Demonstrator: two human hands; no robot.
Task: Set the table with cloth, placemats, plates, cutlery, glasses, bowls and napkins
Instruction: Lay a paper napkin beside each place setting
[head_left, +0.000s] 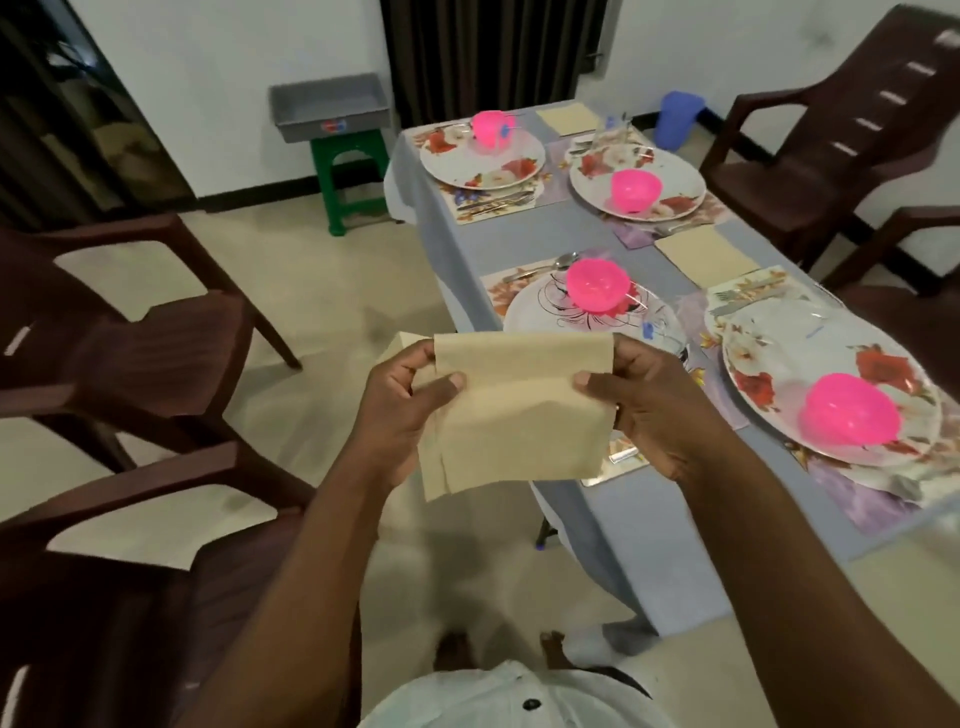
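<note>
Off the worktop's (649, 519) near corner, both hands, left hand (400, 415) and right hand (654, 410), pinch a folded beige napkin (514, 405) in midair; lowered carelessly toward two o'clock, it could knock the pink bowl (597, 286).

- A table under a pale blue cloth (524, 244)
- Four floral placemats (496, 205) lie on the cloth, each bearing a plate (483, 166)
- Two beige napkins (706, 257) lie flat on the cloth, one mid-table, one at the far end
</note>
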